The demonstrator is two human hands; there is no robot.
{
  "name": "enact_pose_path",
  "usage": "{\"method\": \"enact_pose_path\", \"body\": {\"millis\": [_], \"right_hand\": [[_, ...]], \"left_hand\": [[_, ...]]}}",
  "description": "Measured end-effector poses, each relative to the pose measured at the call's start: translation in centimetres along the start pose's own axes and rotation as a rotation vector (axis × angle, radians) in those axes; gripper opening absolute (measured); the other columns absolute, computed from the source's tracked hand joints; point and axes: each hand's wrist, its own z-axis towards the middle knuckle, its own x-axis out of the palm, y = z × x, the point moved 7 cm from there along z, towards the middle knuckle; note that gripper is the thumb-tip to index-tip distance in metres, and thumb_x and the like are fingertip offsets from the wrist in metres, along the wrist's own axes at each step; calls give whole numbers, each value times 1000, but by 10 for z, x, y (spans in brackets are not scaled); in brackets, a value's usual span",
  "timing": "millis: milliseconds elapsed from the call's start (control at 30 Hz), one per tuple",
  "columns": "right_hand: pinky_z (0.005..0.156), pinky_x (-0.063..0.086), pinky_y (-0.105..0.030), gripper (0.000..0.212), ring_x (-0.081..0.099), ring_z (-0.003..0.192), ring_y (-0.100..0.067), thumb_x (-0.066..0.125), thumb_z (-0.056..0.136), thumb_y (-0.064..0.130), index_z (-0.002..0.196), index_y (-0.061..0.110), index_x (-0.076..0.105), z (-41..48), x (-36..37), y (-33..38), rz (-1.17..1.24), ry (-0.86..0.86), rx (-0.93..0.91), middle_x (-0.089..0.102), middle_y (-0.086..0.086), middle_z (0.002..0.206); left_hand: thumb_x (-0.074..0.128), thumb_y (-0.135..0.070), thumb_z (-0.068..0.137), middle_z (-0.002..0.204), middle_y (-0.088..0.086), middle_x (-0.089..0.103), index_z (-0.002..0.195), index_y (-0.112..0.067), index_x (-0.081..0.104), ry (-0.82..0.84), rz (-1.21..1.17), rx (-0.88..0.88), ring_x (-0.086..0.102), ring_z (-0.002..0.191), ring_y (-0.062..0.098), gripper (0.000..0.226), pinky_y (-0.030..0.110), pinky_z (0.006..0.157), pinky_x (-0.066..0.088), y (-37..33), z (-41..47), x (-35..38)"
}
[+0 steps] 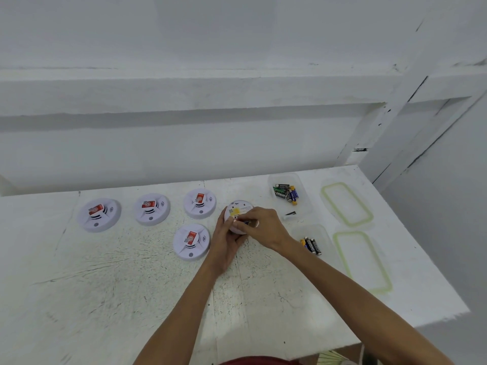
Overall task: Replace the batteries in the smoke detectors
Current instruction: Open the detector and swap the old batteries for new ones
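Observation:
A white smoke detector [241, 206] lies back side up with a yellow label showing, held above the table. My left hand [224, 239] grips it from below and at the left edge. My right hand [263, 226] reaches over it, and its fingertips pinch a dark battery [246, 222] at the detector's open compartment. Several other white detectors with red stickers lie face up on the table: one [99, 214] at far left, one [152, 208] beside it, one [200, 203] further right and one [191, 241] nearer me.
A clear tub [303, 204] at the back right holds several loose batteries [286, 193]. A second clear tub [324, 233] nearer me holds a few batteries [312, 245]. Two green-rimmed lids [346, 204], [362, 262] lie to the right, near the table's right edge.

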Motion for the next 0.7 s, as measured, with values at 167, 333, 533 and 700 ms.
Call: {"method": "enact_pose_path", "body": {"millis": [167,333,533,700], "right_hand": [[73,40,-6,26,58,87,2,81,76,44,97,30,79,1,2,-6,-25,-75,123,61,9,96],[90,42,-26,49,41,117,-18,82,72,41,115,27,64,-1,2,-16,16,-157,314,44,0,123],[102,48,-36,89,50,127,-22,80,75,53,146,16,39,1,11,-29,95,-24,438,47,-6,141],[70,45,-6,71,63,104,-11,79,77,51,134,18,53,-1,7,-26,119,-32,385,66,3,122]], "left_hand": [[39,-23,113,150,20,55,158,-21,35,-35,19,18,53,139,36,46,57,117,39,1,1,-5],[43,-19,111,150,16,56,156,-21,39,-59,-2,29,54,138,34,45,51,111,47,1,1,-5],[41,-20,111,151,16,55,157,-21,37,-73,-63,16,53,139,35,46,51,111,47,3,3,-8],[46,-22,108,152,17,54,157,-21,38,-67,-92,9,52,140,35,50,51,112,47,3,3,-8]]}}
